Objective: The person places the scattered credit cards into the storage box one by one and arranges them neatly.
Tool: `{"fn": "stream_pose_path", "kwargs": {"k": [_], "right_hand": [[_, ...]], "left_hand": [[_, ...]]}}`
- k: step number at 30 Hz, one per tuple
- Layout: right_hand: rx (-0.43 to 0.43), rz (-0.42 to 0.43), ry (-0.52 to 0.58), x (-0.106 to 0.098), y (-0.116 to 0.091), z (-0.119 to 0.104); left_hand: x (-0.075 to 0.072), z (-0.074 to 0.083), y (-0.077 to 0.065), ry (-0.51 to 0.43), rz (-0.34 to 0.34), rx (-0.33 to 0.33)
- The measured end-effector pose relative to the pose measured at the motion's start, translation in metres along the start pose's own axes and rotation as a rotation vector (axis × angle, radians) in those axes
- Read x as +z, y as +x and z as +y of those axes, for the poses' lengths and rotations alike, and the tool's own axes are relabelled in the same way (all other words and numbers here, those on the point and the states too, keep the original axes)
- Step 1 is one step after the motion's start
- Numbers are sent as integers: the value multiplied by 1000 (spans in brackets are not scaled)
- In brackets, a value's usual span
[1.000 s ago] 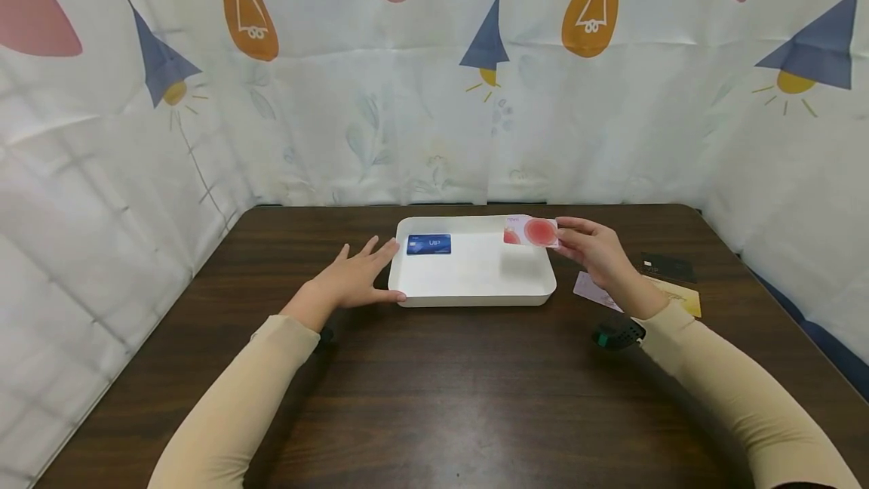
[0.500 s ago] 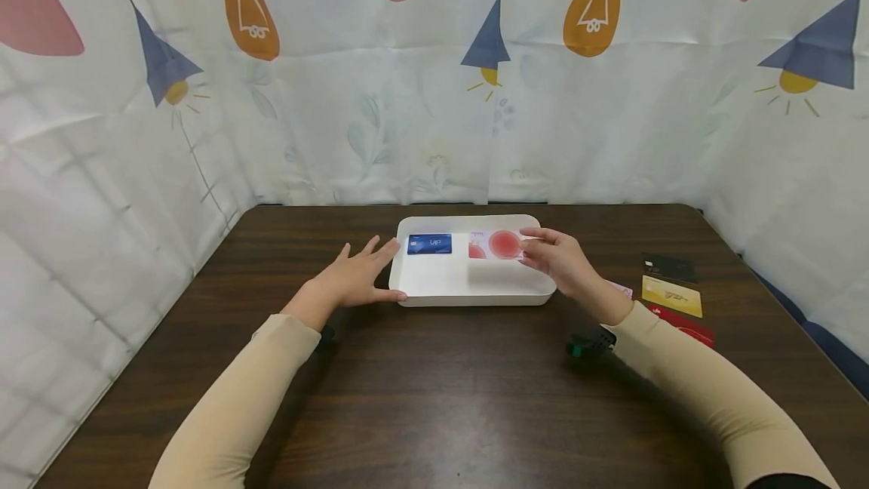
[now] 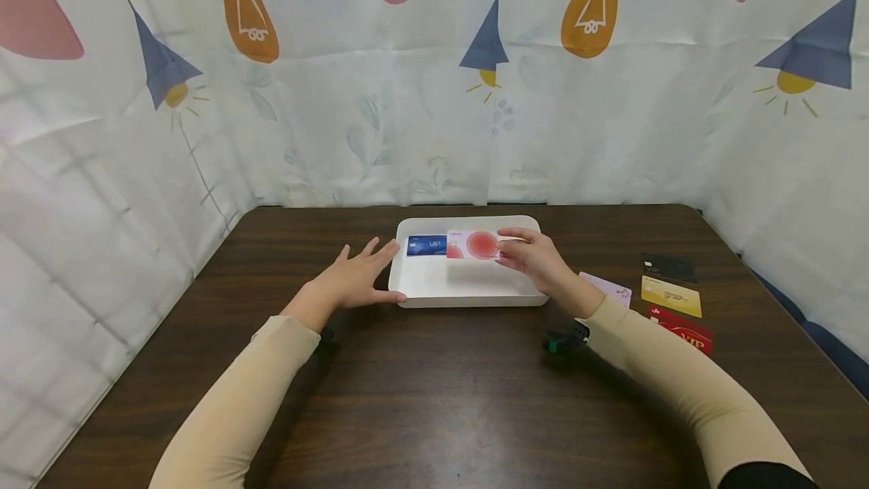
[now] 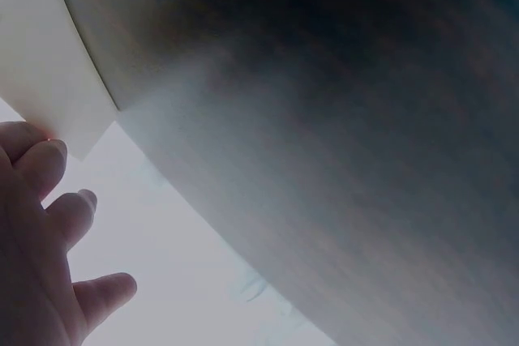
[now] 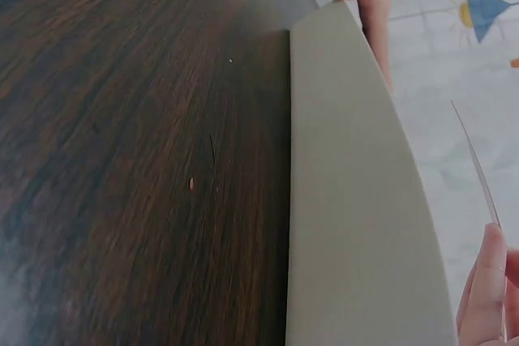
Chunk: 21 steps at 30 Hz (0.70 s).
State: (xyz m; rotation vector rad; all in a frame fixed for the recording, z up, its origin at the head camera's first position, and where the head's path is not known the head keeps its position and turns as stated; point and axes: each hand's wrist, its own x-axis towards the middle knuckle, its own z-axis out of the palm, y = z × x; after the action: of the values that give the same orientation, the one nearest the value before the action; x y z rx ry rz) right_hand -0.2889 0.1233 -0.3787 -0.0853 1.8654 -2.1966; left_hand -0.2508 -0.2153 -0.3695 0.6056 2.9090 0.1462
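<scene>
My right hand (image 3: 536, 259) pinches a pink card (image 3: 473, 244) with a red circle by its right edge, over a white tray (image 3: 475, 289). In the right wrist view the card (image 5: 476, 164) appears edge-on, raised above the tray's wall (image 5: 357, 176). A blue VIP card (image 3: 426, 245) lies in the tray's left part, its right end overlapped in view by the pink card. My left hand (image 3: 353, 278) has its fingers spread and touches the tray's left side. In the left wrist view, the left hand's fingers (image 4: 69, 216) show beside the tray's corner.
Right of the tray, on the dark wooden table (image 3: 434, 383), lie a lilac card (image 3: 606, 289), a black card (image 3: 668, 268), a gold card (image 3: 672, 296) and a red VIP card (image 3: 681, 329). A patterned white curtain (image 3: 421, 134) hangs behind the table.
My right hand has carried the pink card leftward from the tray's right edge to beside the blue card. The lilac and red cards have come into fuller view. My left hand has stayed put.
</scene>
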Motion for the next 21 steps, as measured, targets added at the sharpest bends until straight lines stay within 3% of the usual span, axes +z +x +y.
{"fn": "stream_pose_path", "kwargs": {"k": [21], "right_hand": [[99,-44,10,32,17,4]], "left_hand": [[0,-1,-1,-8,-8,2]]}}
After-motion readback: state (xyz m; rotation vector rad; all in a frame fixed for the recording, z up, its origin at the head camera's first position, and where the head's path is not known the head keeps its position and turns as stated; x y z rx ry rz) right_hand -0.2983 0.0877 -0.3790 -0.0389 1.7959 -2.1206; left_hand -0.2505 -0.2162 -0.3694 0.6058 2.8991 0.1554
